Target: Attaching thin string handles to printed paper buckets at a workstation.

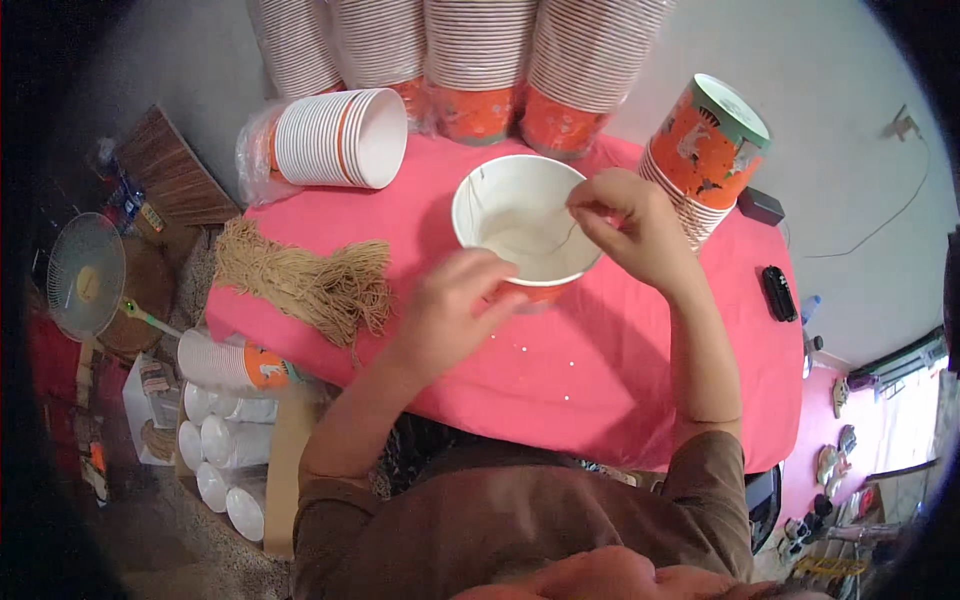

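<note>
A white-lined paper bucket (500, 175) with an orange outside stands upright in the middle of the pink-covered table, its mouth facing up. At its right rim my right hand (640, 230) is closed in a pinch. A thin tan string (567, 240) hangs from those fingertips into the bucket. Another thin strand (472, 195) lies against the left inner wall. My left hand (455, 305) is at the near left rim, smeared by motion, so its grip is unclear. To the left lies a tied bundle of tan strings (310, 275), its loose ends toward my left hand.
Tall stacks of paper buckets (480, 60) line the back. One wrapped stack (335, 140) lies on its side at the back left; an upside-down stack (710, 150) stands at the right. A black object (778, 293) lies near the right edge. A carton (285, 490) of buckets sits lower left.
</note>
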A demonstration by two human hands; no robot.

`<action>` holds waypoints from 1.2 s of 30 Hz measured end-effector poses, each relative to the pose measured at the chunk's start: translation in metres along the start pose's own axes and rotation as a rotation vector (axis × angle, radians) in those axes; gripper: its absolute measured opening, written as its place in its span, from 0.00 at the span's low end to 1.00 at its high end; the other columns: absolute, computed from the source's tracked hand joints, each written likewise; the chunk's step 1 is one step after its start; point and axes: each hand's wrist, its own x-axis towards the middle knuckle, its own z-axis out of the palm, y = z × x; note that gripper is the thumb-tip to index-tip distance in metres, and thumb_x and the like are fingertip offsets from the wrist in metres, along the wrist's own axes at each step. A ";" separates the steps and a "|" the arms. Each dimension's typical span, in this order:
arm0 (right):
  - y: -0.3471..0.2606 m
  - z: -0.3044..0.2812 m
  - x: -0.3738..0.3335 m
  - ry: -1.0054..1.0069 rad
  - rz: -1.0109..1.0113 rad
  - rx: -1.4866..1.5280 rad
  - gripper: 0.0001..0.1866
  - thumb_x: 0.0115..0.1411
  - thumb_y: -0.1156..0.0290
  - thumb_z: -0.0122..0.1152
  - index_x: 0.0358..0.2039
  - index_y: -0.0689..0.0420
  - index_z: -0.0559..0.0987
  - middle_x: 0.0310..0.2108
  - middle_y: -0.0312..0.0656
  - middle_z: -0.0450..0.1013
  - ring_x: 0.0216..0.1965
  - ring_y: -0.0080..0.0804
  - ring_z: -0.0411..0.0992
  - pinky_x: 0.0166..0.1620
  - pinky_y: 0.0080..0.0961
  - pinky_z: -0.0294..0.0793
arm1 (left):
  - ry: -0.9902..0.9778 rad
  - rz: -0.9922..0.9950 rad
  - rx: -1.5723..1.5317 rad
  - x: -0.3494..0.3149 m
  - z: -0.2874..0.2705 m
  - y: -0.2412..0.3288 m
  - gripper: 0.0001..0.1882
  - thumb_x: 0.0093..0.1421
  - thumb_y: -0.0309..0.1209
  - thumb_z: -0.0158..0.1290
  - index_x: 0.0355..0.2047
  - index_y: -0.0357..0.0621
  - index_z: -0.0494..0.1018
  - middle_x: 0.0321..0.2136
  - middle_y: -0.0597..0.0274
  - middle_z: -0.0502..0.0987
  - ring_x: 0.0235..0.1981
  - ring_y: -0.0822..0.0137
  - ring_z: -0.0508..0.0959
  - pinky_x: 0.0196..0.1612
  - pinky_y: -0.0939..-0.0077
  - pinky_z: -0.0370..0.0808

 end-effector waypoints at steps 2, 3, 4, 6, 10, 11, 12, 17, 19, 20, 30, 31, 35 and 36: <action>0.013 0.002 -0.003 -0.045 -0.046 -0.037 0.05 0.52 0.80 0.59 0.31 0.65 0.76 0.26 0.41 0.73 0.31 0.34 0.72 0.36 0.26 0.71 | 0.069 -0.088 0.008 0.005 -0.011 -0.022 0.13 0.54 0.26 0.59 0.40 0.37 0.75 0.38 0.56 0.76 0.34 0.66 0.78 0.36 0.77 0.76; 0.020 0.005 -0.002 -0.064 -0.122 -0.043 0.04 0.52 0.80 0.59 0.30 0.64 0.76 0.25 0.41 0.73 0.30 0.34 0.71 0.36 0.27 0.70 | 0.130 -0.030 0.078 0.010 -0.019 -0.031 0.11 0.54 0.24 0.58 0.39 0.37 0.75 0.40 0.55 0.75 0.33 0.69 0.77 0.35 0.77 0.75; 0.025 0.008 -0.002 -0.083 -0.199 -0.047 0.04 0.51 0.80 0.59 0.29 0.63 0.76 0.25 0.42 0.72 0.29 0.35 0.70 0.36 0.28 0.70 | 0.129 -0.037 0.086 0.010 -0.020 -0.032 0.11 0.54 0.24 0.58 0.39 0.37 0.75 0.40 0.55 0.75 0.33 0.69 0.77 0.35 0.77 0.75; 0.026 0.014 -0.004 -0.100 -0.162 0.019 0.04 0.50 0.81 0.59 0.28 0.62 0.76 0.24 0.41 0.72 0.29 0.35 0.70 0.38 0.29 0.70 | 0.178 -0.081 -0.001 0.010 -0.021 -0.027 0.11 0.55 0.23 0.57 0.39 0.37 0.74 0.41 0.55 0.75 0.30 0.72 0.75 0.32 0.77 0.73; 0.030 0.024 -0.008 -0.073 -0.145 0.048 0.05 0.49 0.81 0.60 0.29 0.61 0.76 0.24 0.40 0.72 0.28 0.34 0.70 0.39 0.27 0.68 | 0.087 -0.086 -0.042 0.003 -0.007 -0.001 0.11 0.56 0.22 0.56 0.40 0.39 0.74 0.40 0.56 0.76 0.28 0.70 0.76 0.30 0.78 0.73; 0.031 0.026 -0.010 -0.050 -0.154 0.008 0.06 0.49 0.81 0.60 0.29 0.61 0.76 0.24 0.39 0.72 0.28 0.34 0.70 0.40 0.27 0.68 | 0.083 -0.090 -0.043 0.002 -0.004 -0.002 0.11 0.56 0.22 0.56 0.40 0.39 0.74 0.40 0.56 0.76 0.28 0.70 0.76 0.30 0.78 0.73; 0.028 0.027 -0.011 -0.054 -0.154 0.013 0.06 0.49 0.81 0.60 0.29 0.61 0.76 0.24 0.39 0.72 0.28 0.34 0.70 0.40 0.27 0.68 | 0.076 -0.049 0.015 0.001 -0.002 -0.002 0.11 0.55 0.22 0.57 0.40 0.39 0.75 0.39 0.55 0.76 0.30 0.68 0.78 0.32 0.76 0.75; 0.008 0.028 -0.018 -0.165 -0.191 0.111 0.04 0.47 0.81 0.60 0.26 0.61 0.76 0.22 0.40 0.71 0.27 0.36 0.70 0.33 0.30 0.69 | 0.132 0.252 0.196 0.000 0.005 -0.007 0.09 0.53 0.24 0.57 0.35 0.37 0.75 0.33 0.56 0.76 0.33 0.57 0.78 0.34 0.68 0.76; 0.003 0.027 -0.020 -0.143 -0.249 0.072 0.03 0.47 0.81 0.61 0.24 0.61 0.76 0.21 0.42 0.70 0.27 0.39 0.70 0.30 0.33 0.69 | 0.142 0.336 0.240 -0.005 0.006 -0.010 0.10 0.51 0.24 0.56 0.35 0.37 0.76 0.35 0.58 0.76 0.34 0.59 0.77 0.34 0.69 0.76; -0.003 0.025 -0.022 -0.171 -0.239 0.040 0.04 0.46 0.81 0.61 0.24 0.61 0.76 0.21 0.42 0.69 0.27 0.41 0.70 0.30 0.34 0.69 | 0.121 0.387 0.292 -0.008 0.005 -0.011 0.11 0.50 0.24 0.56 0.36 0.38 0.76 0.36 0.59 0.76 0.34 0.61 0.77 0.34 0.71 0.76; -0.021 0.022 -0.028 -0.188 -0.307 -0.085 0.05 0.44 0.78 0.62 0.23 0.59 0.74 0.20 0.43 0.66 0.27 0.44 0.69 0.34 0.37 0.69 | 0.178 0.586 0.380 -0.017 0.007 -0.014 0.15 0.49 0.27 0.54 0.39 0.39 0.76 0.39 0.61 0.75 0.36 0.64 0.75 0.34 0.74 0.76; -0.021 0.022 -0.028 -0.188 -0.308 -0.085 0.05 0.44 0.78 0.62 0.23 0.59 0.74 0.20 0.43 0.66 0.27 0.44 0.69 0.34 0.37 0.69 | 0.192 0.594 0.386 -0.017 0.007 -0.013 0.15 0.49 0.27 0.54 0.39 0.39 0.76 0.40 0.61 0.75 0.36 0.64 0.75 0.34 0.74 0.76; -0.021 0.023 -0.028 -0.201 -0.307 -0.081 0.05 0.44 0.77 0.62 0.23 0.59 0.74 0.20 0.43 0.66 0.27 0.44 0.69 0.35 0.38 0.69 | 0.183 0.598 0.387 -0.017 0.005 -0.011 0.14 0.50 0.27 0.53 0.39 0.39 0.76 0.41 0.61 0.75 0.36 0.64 0.75 0.34 0.73 0.77; -0.021 0.023 -0.028 -0.207 -0.310 -0.083 0.05 0.44 0.77 0.62 0.23 0.59 0.74 0.20 0.42 0.66 0.27 0.44 0.69 0.35 0.38 0.69 | 0.183 0.601 0.401 -0.016 0.005 -0.010 0.14 0.50 0.27 0.53 0.39 0.39 0.76 0.40 0.60 0.75 0.36 0.64 0.75 0.34 0.73 0.77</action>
